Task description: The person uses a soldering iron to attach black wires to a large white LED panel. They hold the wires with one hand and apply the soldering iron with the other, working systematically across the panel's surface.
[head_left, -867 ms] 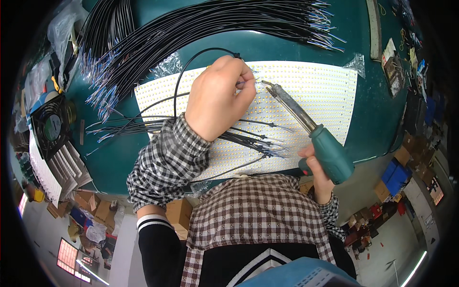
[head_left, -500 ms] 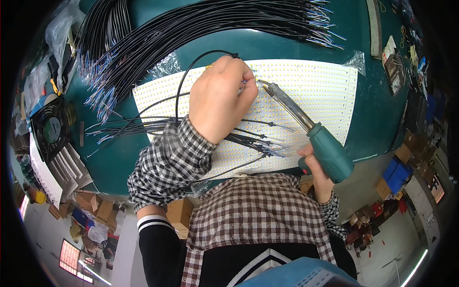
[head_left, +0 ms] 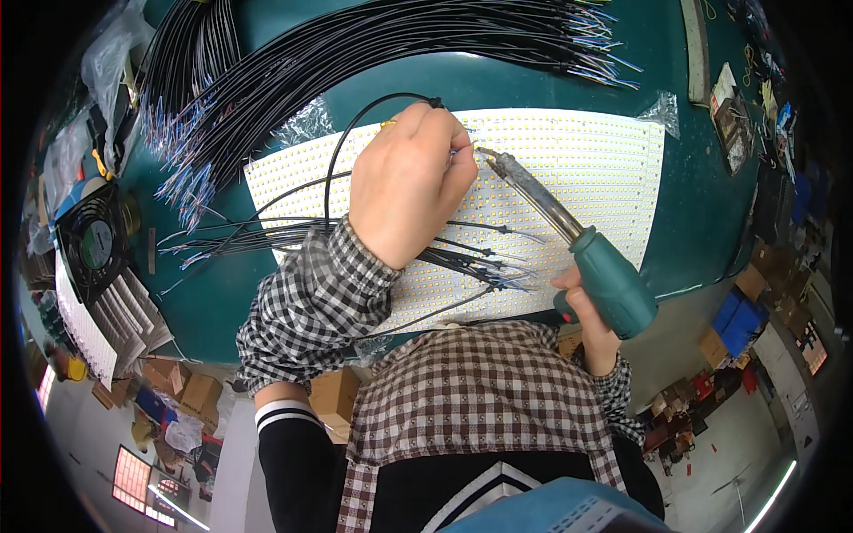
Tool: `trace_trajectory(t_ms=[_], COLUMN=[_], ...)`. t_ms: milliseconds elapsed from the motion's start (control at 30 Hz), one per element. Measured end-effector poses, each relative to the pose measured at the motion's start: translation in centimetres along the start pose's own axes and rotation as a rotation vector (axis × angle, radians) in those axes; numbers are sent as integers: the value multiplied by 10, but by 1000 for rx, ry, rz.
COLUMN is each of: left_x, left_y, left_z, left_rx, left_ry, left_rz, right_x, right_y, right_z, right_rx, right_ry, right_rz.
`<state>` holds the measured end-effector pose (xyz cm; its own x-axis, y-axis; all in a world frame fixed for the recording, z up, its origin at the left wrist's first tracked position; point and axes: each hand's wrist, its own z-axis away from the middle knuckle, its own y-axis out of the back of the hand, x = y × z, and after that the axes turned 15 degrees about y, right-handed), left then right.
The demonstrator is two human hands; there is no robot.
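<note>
Head view | left hand (head_left: 410,182) pinches black wire (head_left: 342,151) — barely moved since earlier | right hand (head_left: 588,313) grips soldering iron (head_left: 569,238), tip at 9 o'clock touching joint on LED panel (head_left: 586,164).

Left hand (head_left: 409,182) curled, fingertips pinched; right hand (head_left: 588,324) fisted, wrist bent.

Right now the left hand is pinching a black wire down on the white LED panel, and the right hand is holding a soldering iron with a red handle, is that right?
Not quite: the handle is green, not red, as the head view shows. The left hand does pinch a black wire on the white LED panel, and the right hand holds the soldering iron, its tip by the left fingertips.
</note>
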<state>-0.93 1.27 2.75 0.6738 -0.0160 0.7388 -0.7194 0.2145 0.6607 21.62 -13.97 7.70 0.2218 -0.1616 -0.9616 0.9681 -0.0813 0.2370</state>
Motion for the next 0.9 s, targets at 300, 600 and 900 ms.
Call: trace_trajectory(t_ms=[300, 600, 900], left_x=[0, 0, 0], left_y=[1, 1, 1], left_z=[0, 0, 0], left_rx=[1, -1, -4], left_ry=[-7, -11, -4], left_rz=[5, 6, -1], right_x=[13, 17, 15], right_y=[7, 8, 8], right_z=[6, 6, 6], right_rx=[-48, -54, -70], right_ry=[20, 73, 65], right_rz=[42, 49, 68])
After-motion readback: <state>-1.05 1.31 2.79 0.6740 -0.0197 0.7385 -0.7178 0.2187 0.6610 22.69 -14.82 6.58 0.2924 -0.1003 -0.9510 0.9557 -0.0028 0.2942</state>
